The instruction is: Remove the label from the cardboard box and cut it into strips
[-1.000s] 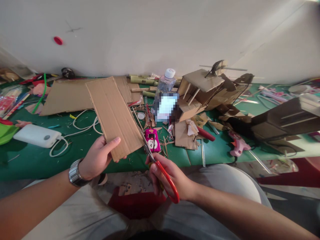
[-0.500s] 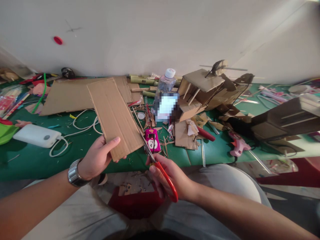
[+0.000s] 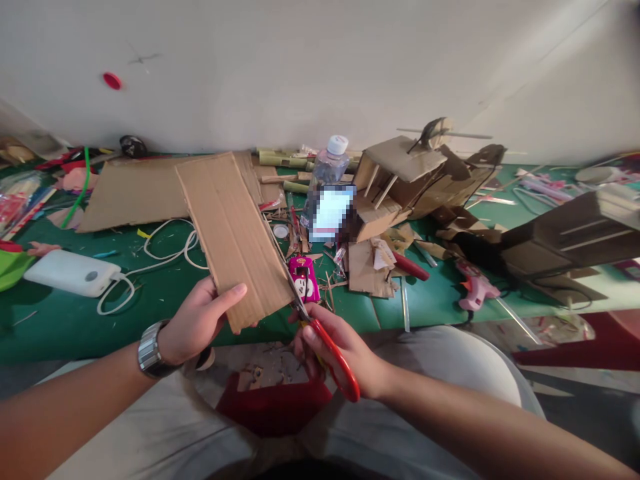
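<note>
My left hand grips the lower left corner of a long cardboard strip, thumb on its face and fingers behind. The strip is held tilted above the green table. In my right hand is a pair of scissors with red handles, my fingers closed round them. Their metal blades lie along the strip's lower right edge; whether they bite into the cardboard I cannot tell. Just behind the blades is a magenta tape measure with a white cartoon face, partly covered by them.
A white power bank with a cable lies left, before a large cardboard sheet. A clear bottle stands behind a blurred-out phone. Rightward are a cardboard model, scraps and a pink glue gun.
The cardboard strip has shifted slightly right and its lower end a little down. The scissors have moved slightly right along with my right hand. Both hands keep their hold.
</note>
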A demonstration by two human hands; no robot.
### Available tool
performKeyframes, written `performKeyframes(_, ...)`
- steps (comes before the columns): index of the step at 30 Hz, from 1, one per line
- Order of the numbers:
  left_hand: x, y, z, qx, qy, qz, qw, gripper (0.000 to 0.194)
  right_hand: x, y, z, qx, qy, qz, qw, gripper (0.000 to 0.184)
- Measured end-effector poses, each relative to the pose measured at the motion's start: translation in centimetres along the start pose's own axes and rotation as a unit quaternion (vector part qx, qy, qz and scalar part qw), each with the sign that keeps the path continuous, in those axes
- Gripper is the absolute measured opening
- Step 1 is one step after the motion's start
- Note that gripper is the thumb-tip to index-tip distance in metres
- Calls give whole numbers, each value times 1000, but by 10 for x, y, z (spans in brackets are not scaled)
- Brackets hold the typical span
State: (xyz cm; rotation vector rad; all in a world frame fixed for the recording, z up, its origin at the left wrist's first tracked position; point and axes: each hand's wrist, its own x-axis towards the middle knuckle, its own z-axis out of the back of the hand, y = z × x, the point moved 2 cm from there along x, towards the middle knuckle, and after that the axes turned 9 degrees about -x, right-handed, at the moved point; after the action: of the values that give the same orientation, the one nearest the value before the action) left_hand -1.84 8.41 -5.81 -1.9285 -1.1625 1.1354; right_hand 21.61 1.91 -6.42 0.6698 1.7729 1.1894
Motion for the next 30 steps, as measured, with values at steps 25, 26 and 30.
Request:
performKeyframes(25,-5,4,2,48,45,18,998,49,-2,7,-3,-49,-14,27,998,47)
performKeyframes(26,-4,4,2,46,44,17,998,49,-2,7,-3,-57,-15,33,998,47)
performKeyframes(30,-4,4,1,34,38,9,999,50,-1,7,-6,-90,-14,58,994,45)
